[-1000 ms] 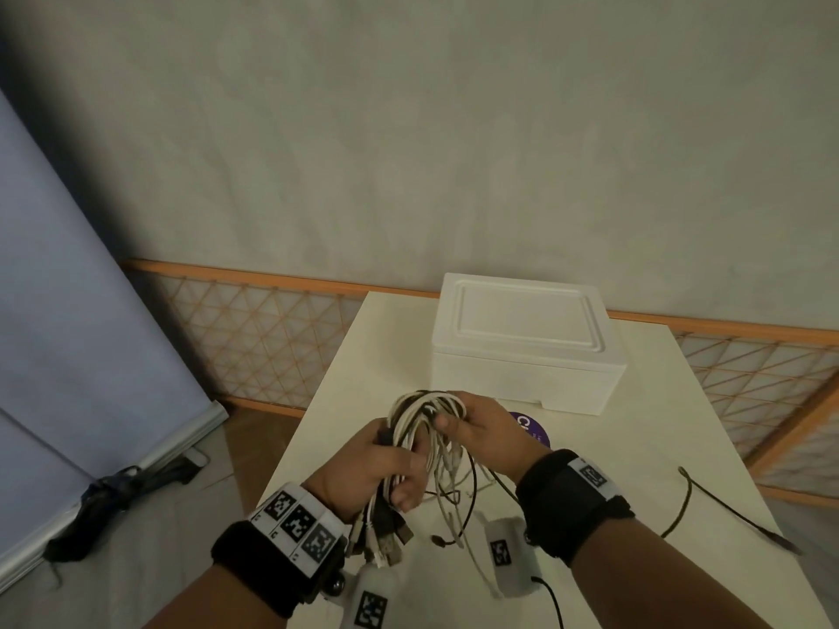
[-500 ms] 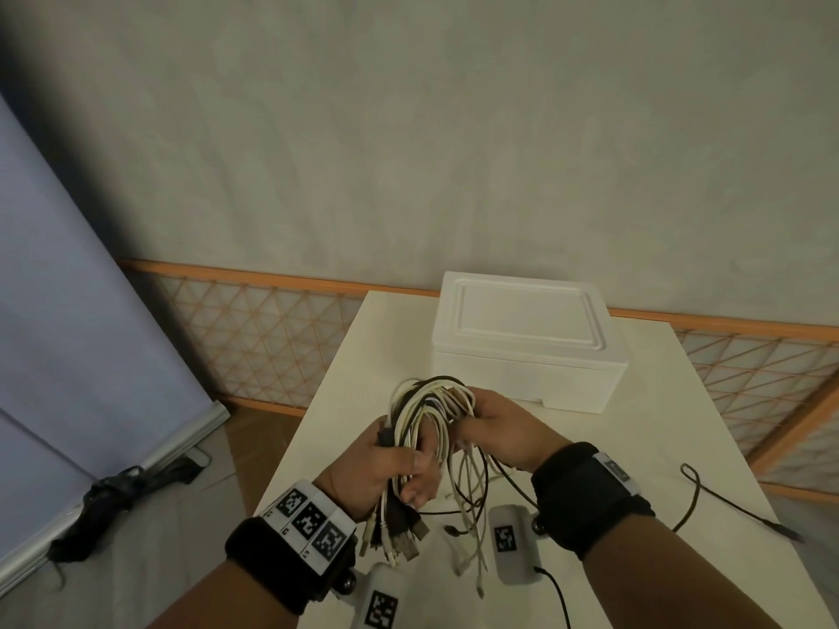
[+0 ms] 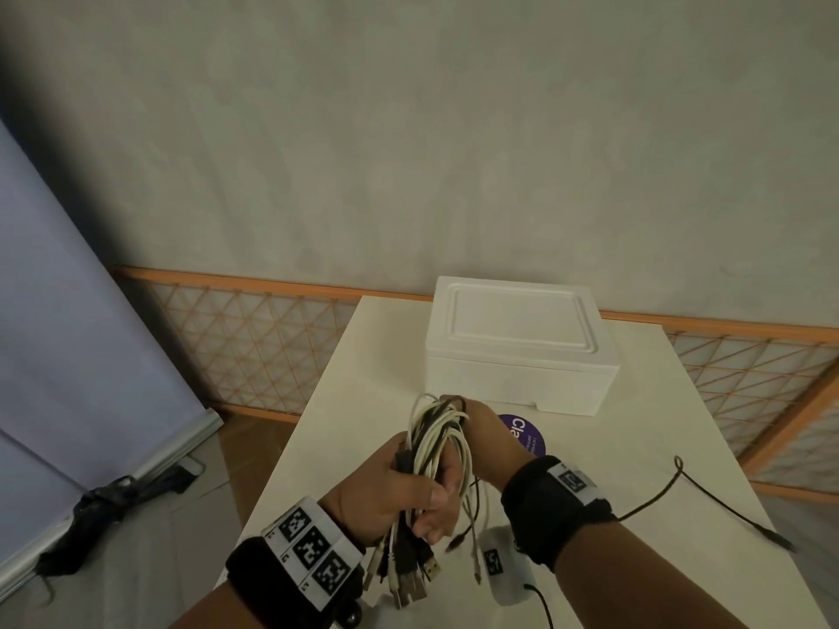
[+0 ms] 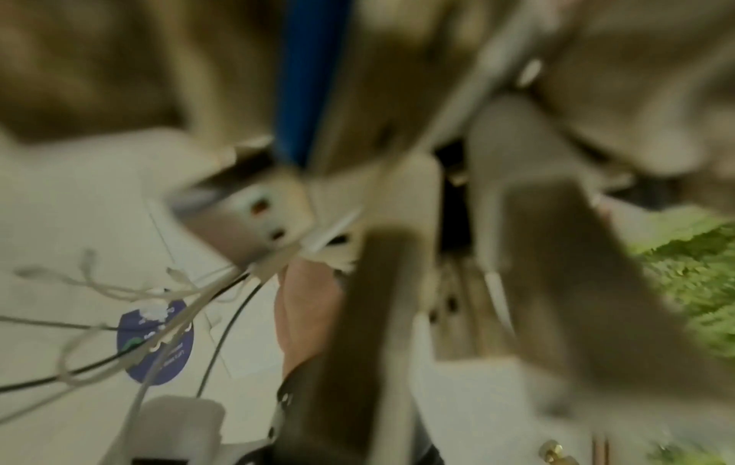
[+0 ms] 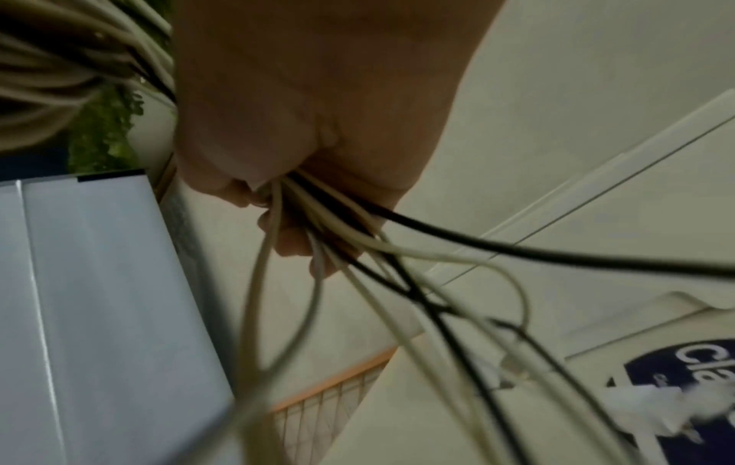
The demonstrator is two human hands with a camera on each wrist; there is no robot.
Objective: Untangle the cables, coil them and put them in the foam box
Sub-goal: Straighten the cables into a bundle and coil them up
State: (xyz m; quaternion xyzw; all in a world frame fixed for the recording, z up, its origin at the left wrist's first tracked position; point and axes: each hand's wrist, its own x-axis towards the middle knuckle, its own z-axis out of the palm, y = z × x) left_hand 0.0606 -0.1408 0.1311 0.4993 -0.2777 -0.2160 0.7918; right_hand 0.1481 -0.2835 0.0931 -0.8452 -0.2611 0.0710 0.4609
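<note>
Nearest, the left hand [image 3: 390,490] has its fingers clamped round the lower part of a bundle of white and black cables [image 3: 438,440], plugs dangling below. Just beyond, the right hand [image 3: 483,440] grips the bundle's top loops. Farther back on the bench [image 3: 363,379] sits the closed foam box [image 3: 517,351].

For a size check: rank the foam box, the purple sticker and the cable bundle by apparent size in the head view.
1. foam box
2. cable bundle, though nearer the camera
3. purple sticker, partly hidden by the right hand
</note>
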